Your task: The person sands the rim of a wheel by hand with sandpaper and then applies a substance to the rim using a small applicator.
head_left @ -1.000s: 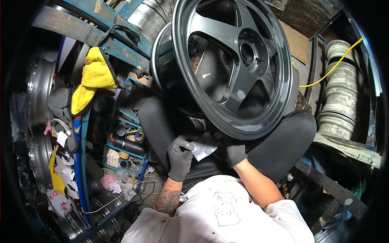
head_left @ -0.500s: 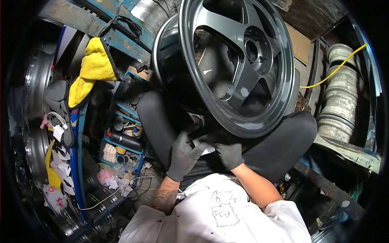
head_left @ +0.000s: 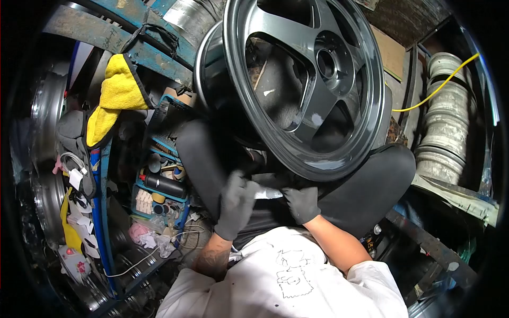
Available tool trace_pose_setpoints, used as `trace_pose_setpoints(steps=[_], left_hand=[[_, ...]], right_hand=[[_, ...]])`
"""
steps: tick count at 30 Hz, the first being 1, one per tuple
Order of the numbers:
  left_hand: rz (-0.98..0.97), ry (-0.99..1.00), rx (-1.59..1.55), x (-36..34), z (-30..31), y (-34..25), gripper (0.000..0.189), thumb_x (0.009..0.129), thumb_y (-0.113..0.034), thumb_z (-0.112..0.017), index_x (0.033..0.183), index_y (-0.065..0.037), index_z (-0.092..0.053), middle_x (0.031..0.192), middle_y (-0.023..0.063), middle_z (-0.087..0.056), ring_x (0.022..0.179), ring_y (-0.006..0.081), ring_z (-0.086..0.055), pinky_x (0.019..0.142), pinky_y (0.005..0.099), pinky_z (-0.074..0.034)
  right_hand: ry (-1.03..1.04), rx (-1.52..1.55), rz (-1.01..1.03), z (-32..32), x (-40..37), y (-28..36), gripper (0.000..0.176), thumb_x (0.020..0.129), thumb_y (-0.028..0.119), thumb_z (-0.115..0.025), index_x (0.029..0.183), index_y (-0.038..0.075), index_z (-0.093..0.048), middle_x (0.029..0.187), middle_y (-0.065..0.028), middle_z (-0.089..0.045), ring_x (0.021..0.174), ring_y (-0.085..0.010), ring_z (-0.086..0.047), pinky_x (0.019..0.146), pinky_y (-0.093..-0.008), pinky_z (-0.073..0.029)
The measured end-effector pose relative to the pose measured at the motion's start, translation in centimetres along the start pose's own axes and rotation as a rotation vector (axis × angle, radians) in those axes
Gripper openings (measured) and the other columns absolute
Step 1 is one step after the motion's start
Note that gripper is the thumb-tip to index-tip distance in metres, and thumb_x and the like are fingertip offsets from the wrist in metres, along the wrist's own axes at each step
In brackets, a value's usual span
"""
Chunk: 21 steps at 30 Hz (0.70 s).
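In a dark grey glove, my right hand (head_left: 302,205) is closed on one end of a small whitish, translucent piece (head_left: 269,194); its kind does not show clearly. My gloved left hand (head_left: 236,205) is beside the piece's other end, its fingers smeared by motion. Both hands are low over my lap, between black-clad thighs (head_left: 366,183). Just beyond them, a dark grey spoked wheel rim (head_left: 313,123) leans tilted, its lower lip close above my right hand. Pale grey patches mark one spoke and the lip.
At left, a blue crate (head_left: 186,212) holds a black bottle (head_left: 164,185) and small supplies. A yellow cloth (head_left: 119,87) hangs over a blue frame (head_left: 101,212). Stacked bare-metal rims (head_left: 442,124) stand at right, near a yellow cable (head_left: 437,91). A white cable (head_left: 140,268) trails at lower left.
My left hand's fingers have lifted and drawn left, exposing more of the whitish piece. My right hand stays nearly in place. The view has shifted slightly.
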State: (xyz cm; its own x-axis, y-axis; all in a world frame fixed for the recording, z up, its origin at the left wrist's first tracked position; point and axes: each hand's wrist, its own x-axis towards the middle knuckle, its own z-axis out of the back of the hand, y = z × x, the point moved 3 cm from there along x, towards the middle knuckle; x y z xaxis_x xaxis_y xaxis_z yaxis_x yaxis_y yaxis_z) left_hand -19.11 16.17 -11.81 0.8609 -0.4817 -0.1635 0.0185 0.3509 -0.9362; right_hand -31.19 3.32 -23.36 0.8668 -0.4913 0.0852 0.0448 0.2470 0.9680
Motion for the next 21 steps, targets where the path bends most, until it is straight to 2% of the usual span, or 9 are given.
trace_pose_setpoints(steps=[1,2,6,8,11,14,17,18,21], left_hand=[[-0.064,0.102,0.209,-0.5,-0.2,-0.1,0.027,0.104,-0.014,-0.058,0.12,0.006,-0.058,0.084,0.0008,-0.062,0.076,0.0041,-0.054,0.069,0.0201,-0.046],[-0.045,0.108,0.113,-0.8,-0.3,-0.2,0.03,0.105,-0.014,-0.057,0.127,0.006,-0.057,0.086,0.001,-0.061,0.078,0.005,-0.054,0.073,0.0206,-0.046],[-0.191,-0.169,0.033,0.3,0.8,0.9,0.035,0.106,-0.022,-0.059,0.129,0.005,-0.058,0.08,0.0022,-0.061,0.077,0.0065,-0.055,0.072,0.0227,-0.047],[-0.164,-0.139,0.055,0.1,1.4,1.0,0.037,0.106,-0.022,-0.059,0.13,0.005,-0.058,0.081,0.0031,-0.061,0.077,0.0073,-0.056,0.072,0.0227,-0.047],[-0.177,-0.142,0.158,-0.1,1.7,0.3,0.038,0.106,-0.022,-0.06,0.132,0.005,-0.058,0.082,0.0047,-0.063,0.077,0.008,-0.057,0.071,0.0239,-0.048],[-0.226,-0.157,0.267,-0.2,1.6,-0.4,0.039,0.105,-0.024,-0.062,0.132,0.004,-0.06,0.083,0.0065,-0.066,0.075,0.0081,-0.059,0.068,0.0255,-0.05],[-0.182,-0.155,0.192,-0.4,1.3,0.2,0.041,0.104,-0.027,-0.063,0.131,0.004,-0.061,0.083,0.0083,-0.069,0.071,0.0084,-0.061,0.064,0.0264,-0.051],[-0.15,-0.154,0.139,-0.5,1.2,0.6,0.041,0.104,-0.028,-0.063,0.131,0.003,-0.061,0.083,0.0088,-0.07,0.07,0.0086,-0.062,0.063,0.0266,-0.051],[-0.155,-0.123,0.17,-0.6,1.4,1.7,0.042,0.104,-0.028,-0.063,0.129,0.006,-0.061,0.079,0.0086,-0.069,0.067,0.0094,-0.063,0.061,0.0245,-0.053]], right_hand=[[-0.005,-0.013,0.024,0.1,0.2,0.0,0.006,0.089,0.011,-0.069,0.088,0.009,-0.074,0.055,-0.0143,-0.053,0.044,-0.0263,-0.053,0.042,-0.0358,-0.038],[0.009,-0.002,0.021,0.0,0.2,0.0,0.006,0.089,0.012,-0.068,0.089,0.009,-0.074,0.056,-0.0145,-0.053,0.044,-0.0262,-0.053,0.042,-0.0361,-0.038],[0.15,-0.011,-0.064,0.0,-0.6,0.6,0.009,0.091,0.012,-0.067,0.095,0.01,-0.074,0.057,-0.0143,-0.054,0.045,-0.0261,-0.054,0.043,-0.037,-0.04],[0.289,-0.176,-0.088,1.4,0.9,3.6,0.011,0.093,0.013,-0.065,0.098,0.009,-0.075,0.057,-0.0135,-0.056,0.049,-0.0263,-0.058,0.046,-0.0367,-0.043],[0.223,-0.015,-0.039,1.1,1.6,3.6,0.03,0.098,0.034,-0.064,0.101,0.005,-0.074,0.068,-0.0149,-0.066,0.062,-0.0285,-0.065,0.058,-0.0361,-0.051],[0.697,-0.162,-0.904,2.9,4.9,8.7,0.062,0.094,0.063,-0.062,0.101,0.002,-0.074,0.084,-0.0179,-0.073,0.079,-0.0304,-0.069,0.076,-0.0382,-0.054],[0.6,0.175,-0.726,1.5,3.4,6.6,0.063,0.091,0.06,-0.07,0.108,0.0,-0.073,0.09,-0.0093,-0.071,0.077,-0.0117,-0.063,0.074,-0.0329,-0.053],[0.632,0.13,-0.638,1.5,3.5,7.0,0.06,0.091,0.057,-0.071,0.112,0.001,-0.074,0.083,-0.0065,-0.071,0.077,-0.0136,-0.065,0.079,-0.0333,-0.054],[0.661,-0.048,-0.753,1.5,4.2,8.3,0.053,0.094,0.051,-0.07,0.114,0.001,-0.074,0.081,-0.011,-0.074,0.079,-0.0182,-0.07,0.078,-0.0341,-0.055]])
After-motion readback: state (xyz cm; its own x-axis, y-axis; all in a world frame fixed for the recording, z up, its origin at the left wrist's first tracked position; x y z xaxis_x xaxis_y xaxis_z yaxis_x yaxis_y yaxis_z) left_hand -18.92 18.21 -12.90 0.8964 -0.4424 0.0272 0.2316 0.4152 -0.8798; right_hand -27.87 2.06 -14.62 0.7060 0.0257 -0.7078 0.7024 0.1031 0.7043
